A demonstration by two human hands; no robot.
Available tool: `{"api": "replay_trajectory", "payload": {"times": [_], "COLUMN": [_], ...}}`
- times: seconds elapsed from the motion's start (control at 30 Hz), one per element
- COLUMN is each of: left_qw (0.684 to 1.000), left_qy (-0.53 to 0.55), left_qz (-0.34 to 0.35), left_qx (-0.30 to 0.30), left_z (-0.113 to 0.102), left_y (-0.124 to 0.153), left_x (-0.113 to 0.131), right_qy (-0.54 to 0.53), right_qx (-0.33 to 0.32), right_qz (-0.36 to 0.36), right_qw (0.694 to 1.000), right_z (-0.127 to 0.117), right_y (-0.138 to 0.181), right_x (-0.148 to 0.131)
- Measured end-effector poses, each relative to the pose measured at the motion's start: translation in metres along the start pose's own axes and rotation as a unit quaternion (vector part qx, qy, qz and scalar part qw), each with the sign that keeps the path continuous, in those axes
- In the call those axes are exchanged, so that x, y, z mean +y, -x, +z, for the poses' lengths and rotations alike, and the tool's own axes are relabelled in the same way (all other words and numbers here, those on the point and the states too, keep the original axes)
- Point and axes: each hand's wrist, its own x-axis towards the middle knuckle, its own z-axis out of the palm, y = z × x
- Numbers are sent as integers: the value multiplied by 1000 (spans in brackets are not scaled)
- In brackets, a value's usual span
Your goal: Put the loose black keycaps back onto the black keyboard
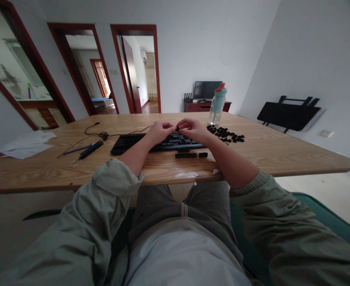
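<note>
A black keyboard [129, 143] lies on the wooden table in front of me, with part of its right side showing bare key positions. Above it, my left hand [160, 132] and my right hand [193, 129] meet, fingers closed in a pinch. Between their fingertips is a small black keycap [177, 128], touched from both sides. Just in front of the keyboard lie a long black key [186, 155], like a space bar, and a shorter black key [203, 154]. Many loose black keycaps [231, 136] are scattered right of my right forearm.
A water bottle [217, 105] stands behind the loose keycaps. Left of the keyboard lie a black pen-like tool [90, 150], a blue stick [78, 149] and a coiled cable [103, 136]. White paper [28, 145] rests at the table's left edge.
</note>
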Motion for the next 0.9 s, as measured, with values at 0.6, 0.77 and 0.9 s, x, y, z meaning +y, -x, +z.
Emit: {"api": "replay_trajectory", "payload": {"times": [0.6,0.77,0.9], "left_qw": [995,996,998], "left_qy": [94,83,60], "left_qz": [14,13,25], "left_qx": [-20,-33,-26], "left_z": [2,3,2], "left_y": [-1,0,0], "left_x": [-3,-2,-3], "right_qy": [-48,-38,-44], "right_qx": [6,13,21], "right_qz": [24,31,35], "right_qw": [999,999,998], "right_z": [-4,-5,-5], "right_y": [-1,-1,-1], "right_x": [0,1,-1]}}
